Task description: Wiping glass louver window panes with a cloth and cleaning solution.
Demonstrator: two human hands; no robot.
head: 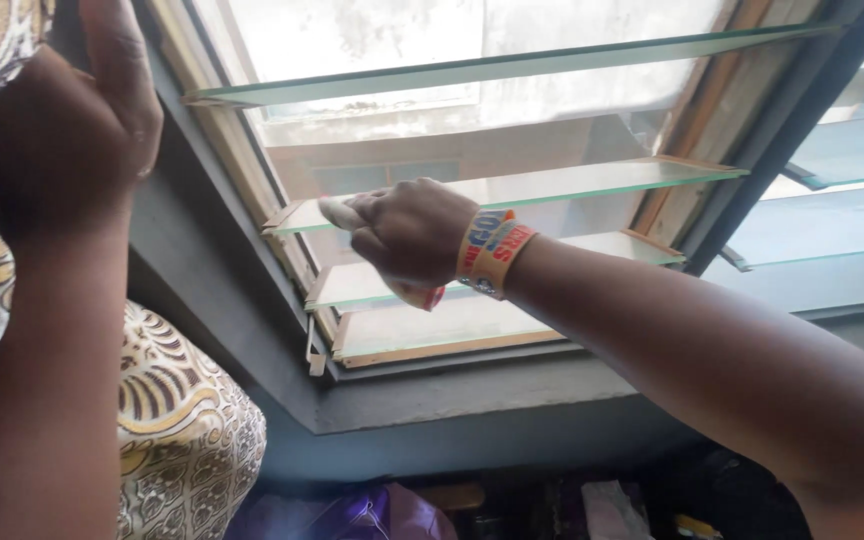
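Right hand (407, 232) is up at the louvre window, curled into a loose fist around a small pale cloth (337, 212), which it presses on the near edge of the second glass slat (572, 182); a bit of red object (433, 297) pokes out under the heel of the hand, too hidden to tell what it is. An orange printed wristband (492, 250) sits on that wrist. Left hand (62, 120) is raised at the far left, fingers fairly straight and together, flat against the grey window frame (202, 290), holding nothing that shows. The slats are tilted open: the top slat (512, 65) above, two lower slats (602, 245) beneath the hand. A second bank of louvres (832, 150) stands to the right. A patterned cream-and-brown cloth (187, 430) hangs at lower left, and purple fabric (352, 515) lies below the sill.
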